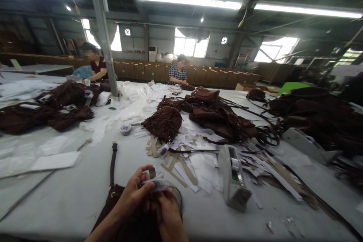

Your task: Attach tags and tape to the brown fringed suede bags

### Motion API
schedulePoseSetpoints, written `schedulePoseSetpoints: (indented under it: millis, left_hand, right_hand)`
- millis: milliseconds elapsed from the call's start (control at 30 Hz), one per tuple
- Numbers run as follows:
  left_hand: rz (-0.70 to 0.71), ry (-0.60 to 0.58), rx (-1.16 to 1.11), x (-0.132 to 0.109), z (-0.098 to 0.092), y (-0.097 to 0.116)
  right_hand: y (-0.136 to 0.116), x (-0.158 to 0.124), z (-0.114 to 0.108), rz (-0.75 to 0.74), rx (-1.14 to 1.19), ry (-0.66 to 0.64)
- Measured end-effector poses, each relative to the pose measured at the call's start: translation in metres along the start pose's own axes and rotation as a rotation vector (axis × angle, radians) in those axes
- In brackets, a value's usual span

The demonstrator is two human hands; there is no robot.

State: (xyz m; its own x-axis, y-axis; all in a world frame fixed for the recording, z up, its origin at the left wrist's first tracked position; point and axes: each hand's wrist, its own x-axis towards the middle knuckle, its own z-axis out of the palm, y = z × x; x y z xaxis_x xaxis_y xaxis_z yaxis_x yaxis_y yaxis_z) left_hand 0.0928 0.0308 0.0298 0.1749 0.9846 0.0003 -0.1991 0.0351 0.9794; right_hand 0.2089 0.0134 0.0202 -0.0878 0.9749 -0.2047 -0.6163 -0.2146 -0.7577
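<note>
My left hand (135,190) is closed around a brown strap end (152,173) partly covered in clear plastic wrap (159,185). Close beside it, my right hand (169,208) has its fingers bent and pressed against the lower part of the same plastic. What lies between those right fingertips is partly hidden. Under both hands, at the table's front edge, lies a dark brown bag (113,206). Its strap (113,162) stretches away from me past a metal ring. A grey tape dispenser (234,181) stands to the right of my hands.
Fringed brown bags (164,121) and a larger pile (320,117) lie farther back. Card and paper strips (181,164) are scattered ahead. More bags (68,100) and white sheets (56,160) are on the left. A metal post (103,30) rises from the table. Two people work across it.
</note>
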Motion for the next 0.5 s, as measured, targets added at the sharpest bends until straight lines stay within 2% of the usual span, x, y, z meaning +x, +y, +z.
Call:
schedulePoseSetpoints:
  millis: [100, 167, 267, 367, 500]
  left_hand:
    - [-0.045, -0.118, 0.034, 0.006, 0.002, 0.006]
    - [-0.119, -0.189, 0.079, 0.011, 0.001, 0.009]
    - [-0.228, -0.26, 0.13, 0.016, -0.003, 0.01]
    - [-0.227, -0.255, 0.161, 0.018, -0.006, 0.011]
    - [-0.193, -0.209, 0.093, 0.016, -0.005, 0.012]
  right_hand:
    - [-0.009, -0.003, 0.0, 0.087, 0.087, -0.009]
    - [-0.009, 0.001, -0.002, 0.054, 0.076, 0.035]
    - [0.0, 0.012, -0.008, -0.011, -0.091, 0.133]
    - [0.01, 0.019, -0.012, -0.033, -0.237, 0.177]
    - [0.012, 0.012, -0.013, -0.038, -0.236, 0.2]
